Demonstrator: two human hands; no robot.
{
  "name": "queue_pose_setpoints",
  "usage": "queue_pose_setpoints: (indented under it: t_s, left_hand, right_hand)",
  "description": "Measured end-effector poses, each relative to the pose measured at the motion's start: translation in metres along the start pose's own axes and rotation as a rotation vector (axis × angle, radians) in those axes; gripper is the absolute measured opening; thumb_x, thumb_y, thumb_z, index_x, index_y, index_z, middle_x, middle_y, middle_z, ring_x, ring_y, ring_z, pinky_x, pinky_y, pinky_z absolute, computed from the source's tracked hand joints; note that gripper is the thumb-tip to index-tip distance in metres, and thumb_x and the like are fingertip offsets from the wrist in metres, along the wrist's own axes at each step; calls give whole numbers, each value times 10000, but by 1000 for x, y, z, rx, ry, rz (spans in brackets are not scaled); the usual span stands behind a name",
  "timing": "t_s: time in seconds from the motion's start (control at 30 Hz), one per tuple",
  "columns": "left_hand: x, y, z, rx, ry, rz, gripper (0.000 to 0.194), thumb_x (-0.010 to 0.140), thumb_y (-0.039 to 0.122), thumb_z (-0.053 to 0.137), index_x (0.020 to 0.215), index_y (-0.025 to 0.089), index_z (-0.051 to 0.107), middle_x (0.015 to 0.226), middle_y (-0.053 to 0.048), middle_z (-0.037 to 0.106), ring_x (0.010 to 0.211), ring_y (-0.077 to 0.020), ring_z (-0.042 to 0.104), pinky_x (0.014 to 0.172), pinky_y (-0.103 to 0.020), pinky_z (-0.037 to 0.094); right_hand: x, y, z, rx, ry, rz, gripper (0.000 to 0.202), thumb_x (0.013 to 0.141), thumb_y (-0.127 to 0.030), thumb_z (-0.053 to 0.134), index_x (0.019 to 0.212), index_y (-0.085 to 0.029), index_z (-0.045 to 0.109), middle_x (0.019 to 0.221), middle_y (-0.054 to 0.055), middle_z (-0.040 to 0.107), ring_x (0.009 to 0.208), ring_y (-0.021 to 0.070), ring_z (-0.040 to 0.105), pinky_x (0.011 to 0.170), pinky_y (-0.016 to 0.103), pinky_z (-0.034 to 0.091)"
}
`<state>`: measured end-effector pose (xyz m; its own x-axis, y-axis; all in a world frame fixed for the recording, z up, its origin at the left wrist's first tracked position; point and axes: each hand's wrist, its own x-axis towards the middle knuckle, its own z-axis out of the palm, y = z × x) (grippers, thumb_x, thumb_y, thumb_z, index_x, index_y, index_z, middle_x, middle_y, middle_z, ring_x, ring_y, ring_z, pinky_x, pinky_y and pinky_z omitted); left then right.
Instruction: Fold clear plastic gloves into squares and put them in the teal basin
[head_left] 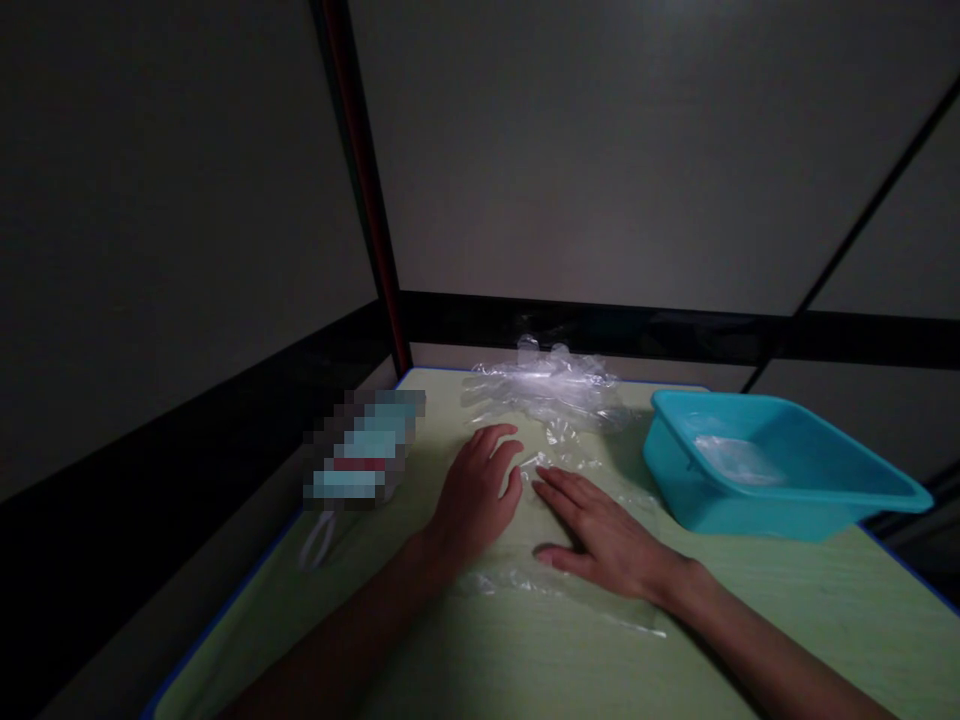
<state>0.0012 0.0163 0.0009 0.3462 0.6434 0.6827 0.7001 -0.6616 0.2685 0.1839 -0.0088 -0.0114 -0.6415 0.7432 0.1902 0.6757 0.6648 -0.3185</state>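
A thin, clear plastic piece point(592, 597) lies spread on the pale green table point(480, 665), its outline hard to make out. My right hand point(600, 530) rests flat on it, thumb apart from the fingers. My left hand point(480, 490) is beside it to the left, fingers apart and slightly curved, holding nothing visible. Just beyond both hands sits a heap of crinkled clear plastic point(547, 385), with rounded finger-like ends that look like disposable gloves.
A turquoise basin point(690, 490) stands at the right with a clear plastic packet point(739, 460) inside. At the left edge lies a blurred-out item point(371, 440) with a white loop point(317, 540). Walls rise behind and left.
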Motion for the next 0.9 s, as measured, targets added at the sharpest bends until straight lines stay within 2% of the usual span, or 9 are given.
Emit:
queue_pose_setpoints:
  t_s: [0.13,0.2,0.3,0.4,0.5,0.63,0.77,0.9]
  left_hand:
    - [-4,5,5,-26,-127,4,152,714,76,430,812,172,495,898,-57,530,878,-178,498,780,-295,413]
    - [-5,5,5,-7,-196,-7,99,720,99,434,736,176,493,766,-32,531,755,-157,511,687,-260,417]
    - [-5,5,4,37,-226,-36,90,710,116,447,654,179,477,662,-9,507,639,-136,494,588,-235,387]
    - [-4,3,3,64,-218,-80,113,710,105,435,632,176,474,638,-3,499,606,-128,483,561,-230,368]
    - [-4,0,4,31,-236,-84,111,719,101,433,671,177,498,673,-8,517,646,-132,495,586,-226,378]
    - [-6,-1,9,-54,-308,-6,112,692,180,539,804,172,544,797,-31,548,792,-169,497,710,-264,399]
    - [-7,0,13,-105,-350,33,235,641,271,624,846,171,564,847,-42,551,837,-191,483,758,-305,396]
    - [-7,2,14,-106,-377,98,147,656,239,612,784,174,581,829,-37,546,817,-180,487,740,-294,397]
  right_hand:
    - [0,2,2,21,-28,-33,824,687,-584,494,1314,-112,242,1354,167,244,1235,281,207,999,449,179]
    - [1,2,1,48,1,-32,805,683,-559,522,1299,-106,270,1346,166,263,1226,274,232,996,427,206]
    - [3,-1,-1,88,104,24,518,769,-400,501,1192,-116,411,1243,138,401,1137,221,375,948,339,314]
    - [4,-3,-2,112,175,68,228,819,-234,427,1002,-155,538,1062,92,496,965,178,494,848,293,397]
    - [5,-3,-2,137,225,87,198,811,-141,387,909,-170,557,935,73,521,863,174,517,776,300,422]
    - [6,-1,-2,213,324,144,277,758,-33,335,930,-170,502,877,64,537,805,175,518,722,305,424]
    - [6,1,-1,238,335,182,288,736,-25,334,935,-178,476,867,55,555,790,178,528,707,302,416]
    - [6,0,0,248,335,177,285,737,-34,340,944,-184,467,885,62,551,804,183,529,706,303,416]
